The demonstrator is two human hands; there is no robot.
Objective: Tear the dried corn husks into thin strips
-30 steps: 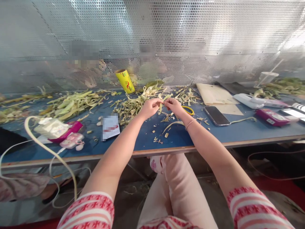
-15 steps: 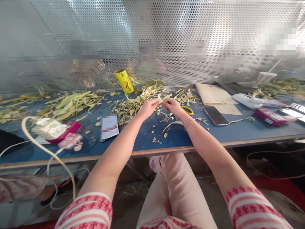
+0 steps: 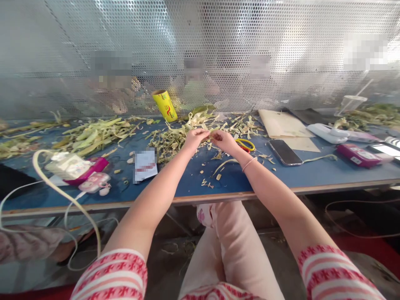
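Over the blue table, my left hand (image 3: 196, 140) and my right hand (image 3: 222, 140) meet fingertip to fingertip. Both are closed in a pinch on a small greenish plant piece (image 3: 210, 135), mostly covered by the fingers. Just left of and behind the hands lies a heap of dry, curled plant bits (image 3: 170, 143). Pale, peeled-looking strips (image 3: 200, 119) lie beyond the fingers. Beside my right wrist is a yellow and red looped handle (image 3: 246, 144), partly hidden by that hand.
A yellow tube (image 3: 165, 106) stands tilted near the perforated metal panel (image 3: 218, 50). Long green stalks (image 3: 96, 135) lie left. One phone (image 3: 145, 166) is by my left forearm, another dark phone (image 3: 285, 152) to the right. A cable (image 3: 75, 204) hangs over the table's front edge.
The pale leafy piece that stuck up between my fingertips shows less now. My right hand has turned slightly, and more of the looped handle, with its red part, is visible.
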